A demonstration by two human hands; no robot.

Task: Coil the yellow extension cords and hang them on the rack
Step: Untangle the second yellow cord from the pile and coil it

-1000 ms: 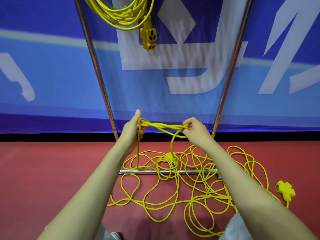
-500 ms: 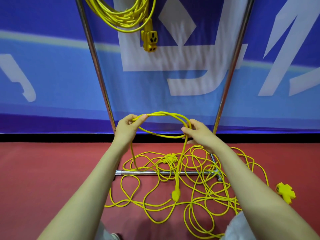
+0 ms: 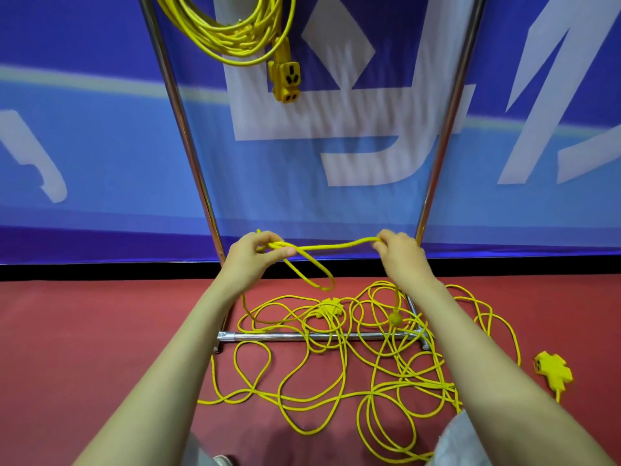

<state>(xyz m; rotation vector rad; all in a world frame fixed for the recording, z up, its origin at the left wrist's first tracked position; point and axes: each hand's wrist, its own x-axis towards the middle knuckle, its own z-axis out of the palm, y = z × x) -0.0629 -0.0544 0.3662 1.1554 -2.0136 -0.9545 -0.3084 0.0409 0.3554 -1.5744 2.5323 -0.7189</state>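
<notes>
A loose yellow extension cord (image 3: 322, 375) lies tangled on the red floor around the rack's base bar. My left hand (image 3: 255, 253) pinches a small loop of it, and that loop hangs below the hand. My right hand (image 3: 400, 253) grips the same cord, which is stretched between both hands. The cord's plug (image 3: 395, 317) dangles below my right hand. A coiled yellow cord (image 3: 232, 28) hangs high on the metal rack (image 3: 188, 142), its socket block (image 3: 285, 79) hanging down.
The rack's two chrome uprights frame my hands, with its base bar (image 3: 319, 336) on the floor. A yellow multi-socket end (image 3: 552, 368) lies at the right. A blue banner wall (image 3: 100, 146) stands close behind the rack. My knees show at the bottom edge.
My hands have drawn apart, flattening the wide loop into a taut strand with a small hanging loop at my left hand. The plug has risen off the floor and swung right.
</notes>
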